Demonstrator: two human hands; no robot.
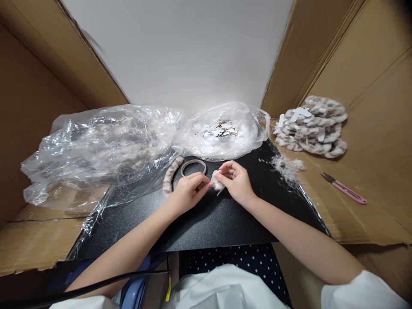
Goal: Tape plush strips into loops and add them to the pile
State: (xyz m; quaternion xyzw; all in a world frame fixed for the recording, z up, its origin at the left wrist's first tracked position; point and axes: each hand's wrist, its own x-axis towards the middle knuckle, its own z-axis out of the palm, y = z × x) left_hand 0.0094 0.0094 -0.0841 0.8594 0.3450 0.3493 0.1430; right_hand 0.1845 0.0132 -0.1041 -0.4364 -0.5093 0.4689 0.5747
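Note:
Over the black tabletop, my right hand [236,182] pinches a small white tag-like piece with fluff [217,184] along its lower edge. A thin pale end sticks out beneath it. My left hand [191,193] is closed, its fingertips pressed together at the left side of that piece; what they grip is too small to make out. Just beyond my left hand lies a tape-like ring [183,171], lying flat. A curved strip of brown and white striped plush [170,178] rests to its left, partly behind my left hand.
A clear plastic bag of fluffy material [112,150] spreads across the left. Beside it, an open bag [199,148] holds metal clips and white pieces. At right are a heap of striped plush loops [322,133] with white tags, loose fluff [289,169] and pink-handled snips [349,192]. Cardboard walls flank the table.

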